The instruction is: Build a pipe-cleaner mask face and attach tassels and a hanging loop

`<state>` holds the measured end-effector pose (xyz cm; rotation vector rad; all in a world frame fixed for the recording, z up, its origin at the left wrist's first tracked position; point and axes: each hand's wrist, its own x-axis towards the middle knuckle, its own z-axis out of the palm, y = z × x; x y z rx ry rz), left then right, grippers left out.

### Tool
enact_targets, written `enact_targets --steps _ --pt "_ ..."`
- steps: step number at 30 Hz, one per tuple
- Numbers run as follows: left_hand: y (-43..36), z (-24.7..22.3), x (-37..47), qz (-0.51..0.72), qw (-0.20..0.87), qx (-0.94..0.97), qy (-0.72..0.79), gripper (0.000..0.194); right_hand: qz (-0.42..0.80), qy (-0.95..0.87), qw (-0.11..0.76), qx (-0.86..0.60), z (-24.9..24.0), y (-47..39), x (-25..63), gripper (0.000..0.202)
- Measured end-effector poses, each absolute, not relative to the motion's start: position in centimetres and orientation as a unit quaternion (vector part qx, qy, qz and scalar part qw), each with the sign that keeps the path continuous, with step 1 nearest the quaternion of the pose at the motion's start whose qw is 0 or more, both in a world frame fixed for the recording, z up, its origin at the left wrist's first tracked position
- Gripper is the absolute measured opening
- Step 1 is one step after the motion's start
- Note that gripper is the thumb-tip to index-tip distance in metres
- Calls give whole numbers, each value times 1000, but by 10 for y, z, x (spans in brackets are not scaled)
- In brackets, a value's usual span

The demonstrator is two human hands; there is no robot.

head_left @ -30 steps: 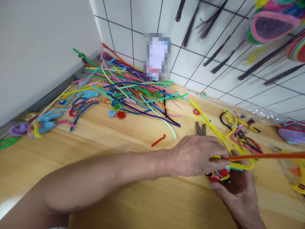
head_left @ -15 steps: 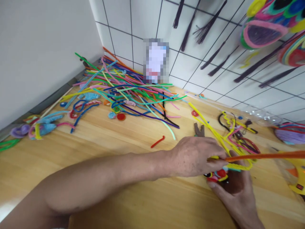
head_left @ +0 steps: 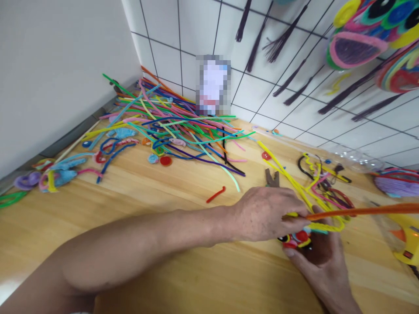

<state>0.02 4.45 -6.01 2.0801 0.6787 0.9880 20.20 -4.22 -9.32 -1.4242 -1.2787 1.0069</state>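
Observation:
Reaching in from the left, my left hand (head_left: 265, 213) is closed in a pinch around an orange pipe cleaner (head_left: 353, 212). A short yellow end also shows between these fingers. Just below it, my right hand (head_left: 324, 266) is wrapped round a small colourful craft piece (head_left: 301, 237) with red, yellow, black and blue parts; the left hand covers part of that piece. Yellow pipe cleaners (head_left: 291, 176) run from the table to the hands, one looping by the right fingers. Right behind my left hand lies a brown clip-like thing (head_left: 271, 178), partly hidden.
A heap of coloured pipe cleaners (head_left: 183, 126) lies at the back left, before a phone (head_left: 212, 85) leaning on the tiled wall. A yellow glue gun (head_left: 407, 240) is at the right edge. Dark tassels (head_left: 252, 52) and colourful craft pieces (head_left: 356, 48) hang at upper right.
Hardly anything differs. The view has shifted slightly, and both hands keep their hold in the same pose.

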Motion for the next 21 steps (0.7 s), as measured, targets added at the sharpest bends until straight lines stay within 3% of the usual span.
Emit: enact_targets --steps 21 --pt "44 -56 -1 376 372 802 278 15 395 -535 457 -591 -93 -42 204 90"
